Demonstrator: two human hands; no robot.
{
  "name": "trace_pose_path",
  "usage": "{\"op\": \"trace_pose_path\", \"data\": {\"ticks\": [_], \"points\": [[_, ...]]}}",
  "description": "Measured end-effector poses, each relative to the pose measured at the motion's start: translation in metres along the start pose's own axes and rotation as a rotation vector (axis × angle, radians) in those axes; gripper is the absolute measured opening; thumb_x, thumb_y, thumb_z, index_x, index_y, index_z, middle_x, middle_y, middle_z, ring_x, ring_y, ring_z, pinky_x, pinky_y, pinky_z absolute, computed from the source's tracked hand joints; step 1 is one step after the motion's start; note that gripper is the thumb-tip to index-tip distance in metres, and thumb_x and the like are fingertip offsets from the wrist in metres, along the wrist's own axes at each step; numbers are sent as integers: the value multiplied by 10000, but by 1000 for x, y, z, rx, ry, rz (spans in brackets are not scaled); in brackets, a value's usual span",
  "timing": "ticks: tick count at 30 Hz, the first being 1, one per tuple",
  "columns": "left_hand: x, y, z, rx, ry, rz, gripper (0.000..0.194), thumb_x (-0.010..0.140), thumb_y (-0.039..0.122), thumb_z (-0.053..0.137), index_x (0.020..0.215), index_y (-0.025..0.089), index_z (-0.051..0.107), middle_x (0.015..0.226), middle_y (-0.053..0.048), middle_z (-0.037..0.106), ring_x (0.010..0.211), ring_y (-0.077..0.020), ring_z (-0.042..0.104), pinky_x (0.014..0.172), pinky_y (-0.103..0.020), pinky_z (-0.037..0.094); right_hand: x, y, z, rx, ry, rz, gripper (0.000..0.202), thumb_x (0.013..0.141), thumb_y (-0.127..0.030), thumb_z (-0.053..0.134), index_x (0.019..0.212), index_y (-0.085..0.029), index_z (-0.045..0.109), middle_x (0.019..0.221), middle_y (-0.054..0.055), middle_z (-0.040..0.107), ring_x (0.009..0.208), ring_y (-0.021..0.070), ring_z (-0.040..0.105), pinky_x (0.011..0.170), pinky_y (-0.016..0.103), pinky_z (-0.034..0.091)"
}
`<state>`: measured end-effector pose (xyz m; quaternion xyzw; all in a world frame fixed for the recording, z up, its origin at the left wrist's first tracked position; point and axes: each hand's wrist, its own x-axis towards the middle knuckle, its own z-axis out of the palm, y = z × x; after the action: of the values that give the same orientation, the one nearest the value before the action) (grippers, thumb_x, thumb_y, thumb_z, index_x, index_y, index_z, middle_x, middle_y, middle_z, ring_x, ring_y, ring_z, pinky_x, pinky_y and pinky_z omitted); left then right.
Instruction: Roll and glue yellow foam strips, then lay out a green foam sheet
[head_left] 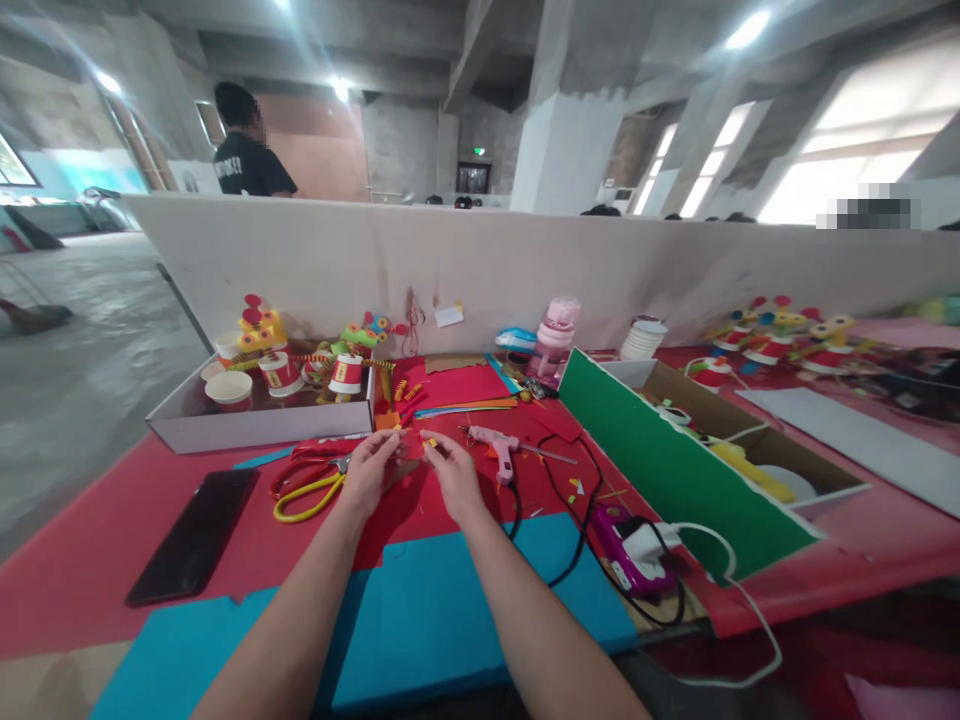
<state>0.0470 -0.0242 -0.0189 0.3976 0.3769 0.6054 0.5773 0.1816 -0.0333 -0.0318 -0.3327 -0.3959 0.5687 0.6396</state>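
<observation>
My left hand (369,468) and my right hand (454,472) are close together over the red table cover, fingers pinched. Between the right fingertips is a small yellow piece (429,443), possibly paper. What the left fingertips hold is too small to make out. Just left of my left hand lie scissors with yellow handles (304,508) beside a red-handled tool (289,475). A pink hot glue gun (501,450) rests right of my right hand. Beyond my hands are paper strips (465,408) and small yellow-and-black striped coils (412,391).
A white box (259,432) holds paper-cup figures at the left; a black phone (193,535) lies nearer. On the right stand a green-sided box (660,465) and a purple power strip (628,560) with trailing cables. Blue board (420,620) lies under my forearms. A person (244,150) is beyond the partition.
</observation>
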Motion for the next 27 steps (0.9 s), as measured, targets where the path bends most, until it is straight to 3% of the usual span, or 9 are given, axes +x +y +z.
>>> {"op": "trace_pose_path", "data": {"ticks": [5,12,23,27], "points": [[-5,6,0,76,-85,-17,349,665,343,771,945,156,683,764,-24,656,662,-104,581,661,-230,487,0,-2,1,-92,18,-108,259,673,-248,701,926,-207,664,895,12,668,866,160,592,793,281,461],[-9,10,6,214,-187,54,446,603,292,811,1002,157,664,880,-56,682,814,-165,632,777,-296,509,-1,-1,0,-34,31,-19,236,644,-267,719,857,-199,641,813,-1,651,728,138,603,738,293,486],[-12,14,11,313,-59,31,364,571,373,815,842,148,726,763,-62,710,720,-192,634,688,-303,509,-2,0,0,-63,-23,-20,233,633,-250,746,857,-209,696,867,21,695,837,158,612,800,296,488],[-8,14,5,328,-24,93,343,590,352,805,861,152,739,773,-63,714,731,-194,632,700,-301,501,0,1,-4,-19,-14,15,281,642,-267,748,912,-208,700,916,30,696,866,165,615,824,311,492]]}}
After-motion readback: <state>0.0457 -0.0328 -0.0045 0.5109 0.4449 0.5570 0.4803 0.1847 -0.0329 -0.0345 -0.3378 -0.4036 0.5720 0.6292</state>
